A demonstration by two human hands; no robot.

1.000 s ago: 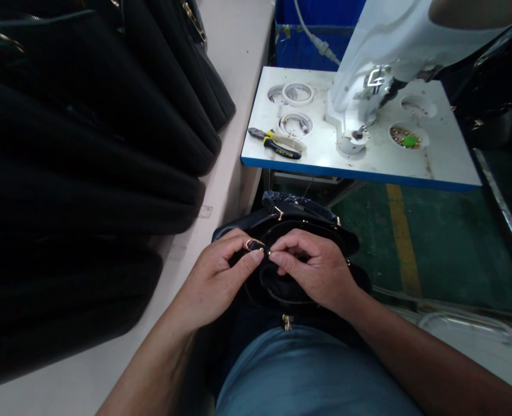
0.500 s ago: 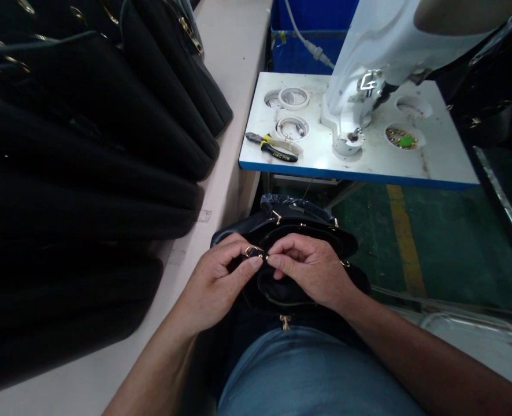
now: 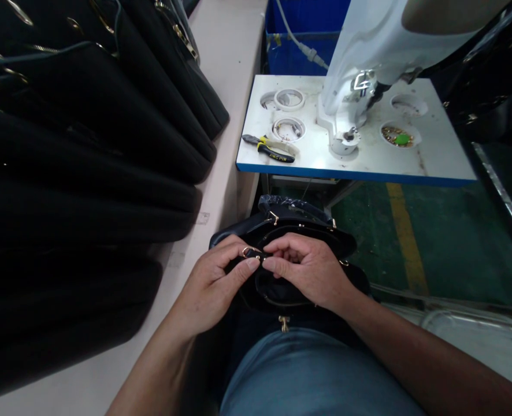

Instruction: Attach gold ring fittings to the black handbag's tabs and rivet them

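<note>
A black handbag [image 3: 299, 231] with gold fittings lies open on my lap. Over its opening, my left hand [image 3: 216, 283] pinches a short black strap tab [image 3: 252, 253] with a gold ring between thumb and forefinger. From the other side my right hand [image 3: 310, 268] is closed, thumb and forefinger pressed at the tab's right end beside small gold studs. The tips of both hands almost meet there. A gold clasp [image 3: 284, 323] hangs at the bag's near edge.
Black bags [image 3: 86, 190] fill the pale table [image 3: 230, 63] at left. Ahead, a white machine [image 3: 347, 98] stands on a small board [image 3: 316, 164] with pliers [image 3: 277, 151] and cups of small parts [image 3: 397, 136]. A blue bin [image 3: 308, 55] is behind.
The view has shifted slightly. Both hands keep their grip at the tab; the right fingertips have moved a little against its end.
</note>
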